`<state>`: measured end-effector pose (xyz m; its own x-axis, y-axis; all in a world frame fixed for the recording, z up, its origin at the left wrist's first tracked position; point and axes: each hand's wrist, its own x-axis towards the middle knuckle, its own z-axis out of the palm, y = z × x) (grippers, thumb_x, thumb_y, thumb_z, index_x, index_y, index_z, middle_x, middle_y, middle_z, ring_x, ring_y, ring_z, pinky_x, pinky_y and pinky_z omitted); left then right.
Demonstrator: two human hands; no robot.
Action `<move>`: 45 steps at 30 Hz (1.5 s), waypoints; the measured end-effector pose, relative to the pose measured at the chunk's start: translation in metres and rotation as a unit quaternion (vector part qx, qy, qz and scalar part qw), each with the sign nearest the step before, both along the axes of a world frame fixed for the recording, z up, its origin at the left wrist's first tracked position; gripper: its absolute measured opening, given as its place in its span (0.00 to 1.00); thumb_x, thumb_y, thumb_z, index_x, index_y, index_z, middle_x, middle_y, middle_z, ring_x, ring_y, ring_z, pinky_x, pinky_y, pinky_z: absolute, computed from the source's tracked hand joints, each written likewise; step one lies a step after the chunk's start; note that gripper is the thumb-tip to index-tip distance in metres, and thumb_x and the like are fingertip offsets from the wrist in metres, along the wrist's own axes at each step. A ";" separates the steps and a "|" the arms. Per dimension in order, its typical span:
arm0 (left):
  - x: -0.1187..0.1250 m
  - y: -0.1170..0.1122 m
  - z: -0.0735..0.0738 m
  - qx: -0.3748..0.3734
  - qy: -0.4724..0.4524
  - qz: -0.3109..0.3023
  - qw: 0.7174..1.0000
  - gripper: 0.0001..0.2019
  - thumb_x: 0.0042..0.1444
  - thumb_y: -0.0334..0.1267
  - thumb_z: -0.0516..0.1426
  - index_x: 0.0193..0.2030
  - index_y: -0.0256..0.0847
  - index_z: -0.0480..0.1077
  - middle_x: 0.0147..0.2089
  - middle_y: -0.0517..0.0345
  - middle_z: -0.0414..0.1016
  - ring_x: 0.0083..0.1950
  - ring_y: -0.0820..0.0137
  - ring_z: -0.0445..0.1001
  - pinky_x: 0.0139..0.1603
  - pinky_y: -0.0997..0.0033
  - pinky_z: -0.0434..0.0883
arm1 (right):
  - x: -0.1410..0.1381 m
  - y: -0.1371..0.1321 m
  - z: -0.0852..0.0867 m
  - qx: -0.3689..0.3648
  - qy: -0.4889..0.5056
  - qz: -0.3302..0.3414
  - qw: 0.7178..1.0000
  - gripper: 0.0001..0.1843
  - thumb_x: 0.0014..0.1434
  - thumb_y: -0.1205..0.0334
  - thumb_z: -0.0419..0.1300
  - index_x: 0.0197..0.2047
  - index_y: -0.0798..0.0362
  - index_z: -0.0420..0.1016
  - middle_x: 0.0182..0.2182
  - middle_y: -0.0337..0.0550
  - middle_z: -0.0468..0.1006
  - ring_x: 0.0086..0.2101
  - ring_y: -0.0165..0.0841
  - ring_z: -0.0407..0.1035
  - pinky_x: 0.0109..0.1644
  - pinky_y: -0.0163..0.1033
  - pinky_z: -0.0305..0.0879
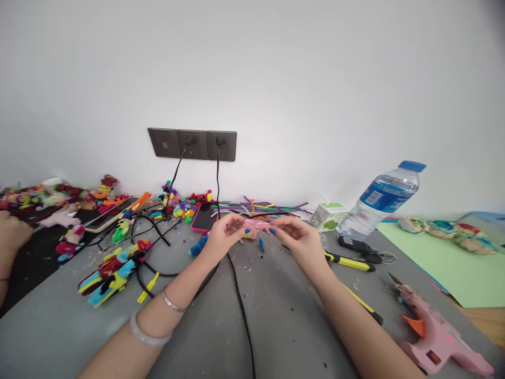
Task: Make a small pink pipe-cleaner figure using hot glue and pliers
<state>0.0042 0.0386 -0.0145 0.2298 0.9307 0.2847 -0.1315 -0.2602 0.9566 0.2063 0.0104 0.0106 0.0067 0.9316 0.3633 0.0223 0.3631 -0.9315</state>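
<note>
Both my hands meet above the grey table [276,316], pinching a small pink fuzzy pipe-cleaner piece [255,226] between them. My left hand [223,234] grips its left end with closed fingers; a bangle and a bracelet sit on that wrist. My right hand [298,237] pinches the right end, its nails painted blue. A blue fuzzy piece [198,245] lies on the table just below my left hand.
A pink glue gun [437,337] lies at the right front, a tilted water bottle [381,200], a yellow cutter [349,261] and green paper [445,263] further right. Black cables [236,295] run from wall sockets [193,143]. Colourful pipe-cleaner figures [110,273] and a phone [203,218] lie left. Another person's hand [11,234] rests at the far left.
</note>
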 end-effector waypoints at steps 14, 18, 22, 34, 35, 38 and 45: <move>0.003 -0.002 0.001 -0.005 0.028 0.000 1.000 0.15 0.49 0.44 0.65 0.37 0.37 0.70 0.37 0.54 0.72 0.35 0.70 0.73 0.30 0.73 0.74 | -0.005 -0.002 -0.001 0.075 -0.047 -0.051 0.995 0.05 0.54 0.58 0.66 0.31 0.50 0.78 0.35 0.45 0.75 0.39 0.37 0.69 0.41 0.41 0.65; 0.002 -0.002 0.000 0.011 0.037 -0.002 0.999 0.14 0.51 0.44 0.64 0.38 0.37 0.71 0.39 0.53 0.73 0.36 0.70 0.73 0.31 0.73 0.73 | -0.009 -0.003 -0.004 0.088 -0.101 -0.060 0.989 0.03 0.54 0.60 0.65 0.31 0.49 0.79 0.38 0.46 0.73 0.41 0.38 0.67 0.41 0.42 0.61; 0.003 -0.005 0.004 0.020 0.060 0.005 0.998 0.13 0.50 0.43 0.64 0.37 0.37 0.71 0.38 0.53 0.74 0.35 0.71 0.72 0.33 0.73 0.72 | -0.010 -0.003 -0.006 0.079 -0.109 -0.055 0.989 0.04 0.54 0.59 0.65 0.31 0.49 0.79 0.31 0.43 0.71 0.34 0.35 0.64 0.37 0.41 0.60; 0.003 -0.007 0.007 0.026 0.073 0.014 0.997 0.12 0.49 0.42 0.65 0.34 0.37 0.70 0.37 0.54 0.74 0.35 0.71 0.72 0.33 0.73 0.71 | -0.011 -0.003 -0.005 0.053 -0.136 -0.065 0.987 0.05 0.53 0.59 0.64 0.30 0.51 0.79 0.26 0.39 0.69 0.28 0.32 0.60 0.32 0.39 0.59; 0.003 -0.007 0.007 0.026 0.074 0.015 0.997 0.12 0.49 0.43 0.65 0.34 0.37 0.70 0.37 0.54 0.74 0.35 0.71 0.72 0.33 0.73 0.71 | -0.011 -0.004 -0.005 0.055 -0.144 -0.065 0.986 0.05 0.53 0.59 0.64 0.30 0.51 0.79 0.26 0.39 0.69 0.28 0.32 0.60 0.32 0.39 0.59; 0.003 -0.006 0.007 0.028 0.072 0.016 0.997 0.13 0.49 0.43 0.65 0.34 0.37 0.71 0.37 0.54 0.73 0.34 0.71 0.72 0.33 0.73 0.71 | -0.011 -0.005 -0.003 0.064 -0.169 -0.068 0.981 0.05 0.54 0.61 0.63 0.30 0.51 0.79 0.26 0.39 0.69 0.28 0.32 0.60 0.32 0.38 0.59; 0.005 -0.008 0.009 0.027 0.056 0.002 0.998 0.14 0.49 0.44 0.65 0.36 0.37 0.71 0.38 0.54 0.73 0.35 0.71 0.72 0.33 0.74 0.71 | -0.012 -0.007 -0.003 0.092 -0.201 -0.082 0.972 0.04 0.55 0.63 0.62 0.30 0.50 0.77 0.27 0.41 0.71 0.28 0.32 0.61 0.32 0.39 0.60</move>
